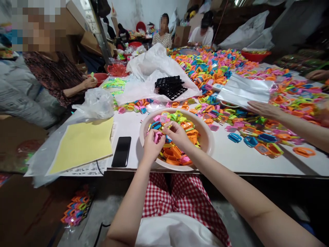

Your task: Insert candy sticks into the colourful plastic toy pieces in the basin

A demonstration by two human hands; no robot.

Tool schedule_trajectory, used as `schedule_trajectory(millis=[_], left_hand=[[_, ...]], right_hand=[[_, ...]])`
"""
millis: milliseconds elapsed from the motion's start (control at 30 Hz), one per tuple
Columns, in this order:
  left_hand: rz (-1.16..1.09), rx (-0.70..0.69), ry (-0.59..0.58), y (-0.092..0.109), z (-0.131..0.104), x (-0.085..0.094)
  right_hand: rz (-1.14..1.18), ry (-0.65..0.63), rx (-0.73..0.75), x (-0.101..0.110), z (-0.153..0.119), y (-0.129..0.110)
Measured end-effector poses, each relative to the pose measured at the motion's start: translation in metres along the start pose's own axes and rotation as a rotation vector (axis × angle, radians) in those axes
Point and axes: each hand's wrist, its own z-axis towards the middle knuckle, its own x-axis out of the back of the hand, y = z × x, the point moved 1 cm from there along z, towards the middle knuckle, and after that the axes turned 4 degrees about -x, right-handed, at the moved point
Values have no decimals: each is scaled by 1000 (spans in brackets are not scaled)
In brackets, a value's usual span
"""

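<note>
Both of my hands are over a pale round basin (pixel 209 145) heaped with small plastic toy watches in orange, pink, blue and yellow-green. My left hand (pixel 152 145) is closed, with a pink toy watch (pixel 157 137) between thumb and fingers. Just right of it, my right hand (pixel 178 135) is pinched near a small yellowish piece; its fingertips partly hide what they hold. Orange toy watches (pixel 174 152) lie in the basin below my hands.
A black phone (pixel 121 151) and a yellow sheet (pixel 83 142) lie left of the basin. Black trays (pixel 171 86) rest on white plastic behind it. Loose toy watches (pixel 213 68) cover the table. A co-worker's hand (pixel 264 109) reaches in from the right; another person stands left.
</note>
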Motion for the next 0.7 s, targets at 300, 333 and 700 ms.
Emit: schedule_trajectory(millis=[300,333,700], left_hand=[[36,1,60,-1,-6,1],[29,1,64,-1,-6,1],[-90,-20,83,-6,3,8]], right_hand=[[-73,31,67,-12,-7,3],[-80,36,70,-13,-7,3],[-28,-31,17,-1,6,13]])
